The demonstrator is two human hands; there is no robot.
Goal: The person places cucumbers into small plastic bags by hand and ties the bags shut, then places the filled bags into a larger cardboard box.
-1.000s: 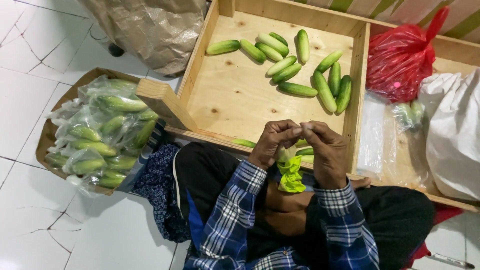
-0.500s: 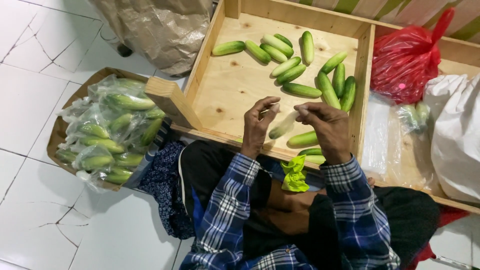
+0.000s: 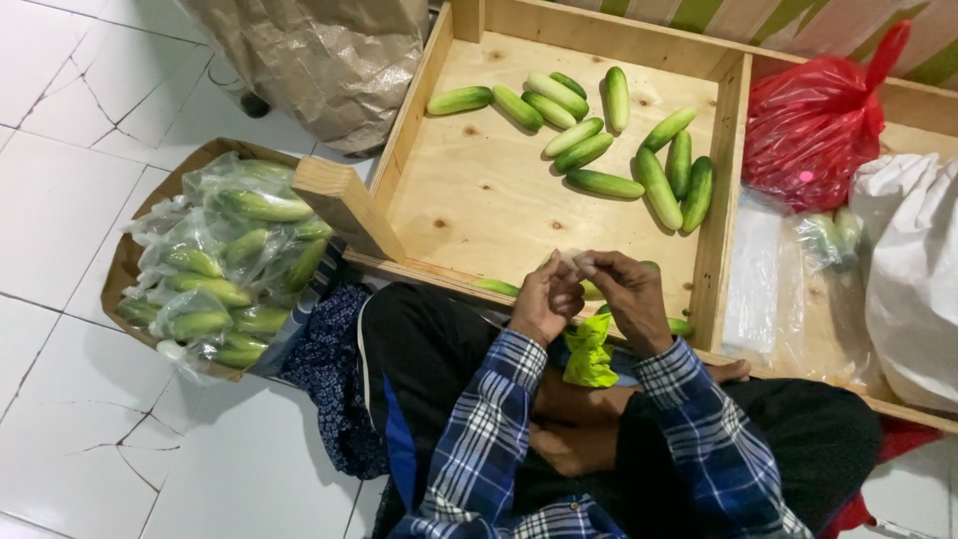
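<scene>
Over the near edge of a shallow pale plywood tray [image 3: 479,200], the person's two hands are meeting, fingertips almost touching. The left hand [image 3: 544,299] is curling closed with its fingers pinching a small piece of thin clear plastic [image 3: 571,262], and the right hand [image 3: 624,294] is gripping the same bit from the other side, fingers bent tight around it; what exactly the plastic wraps is too small to tell. Just below the hands, a crumpled scrap of yellow-green plastic [image 3: 589,351] is lying on the person's lap, between the sleeves of a blue plaid shirt [image 3: 479,439]. A few green cucumbers [image 3: 496,287] are peeking out at the tray's near edge, partly hidden behind the hands. Farther back in the tray, a loose cluster of smooth green cucumbers [image 3: 599,150] is lying on the bare wood, well apart from the hands. To the left, on the white tiled floor [image 3: 60,200], a brown cardboard box [image 3: 130,265] is holding cucumbers sealed in clear bags [image 3: 225,260]. To the right, in the neighbouring compartment, a knotted red plastic bag [image 3: 813,125] is sitting beside a large white sack [image 3: 913,279]. A crinkled brown paper sack [image 3: 319,60] is standing behind the tray's far left corner.
</scene>
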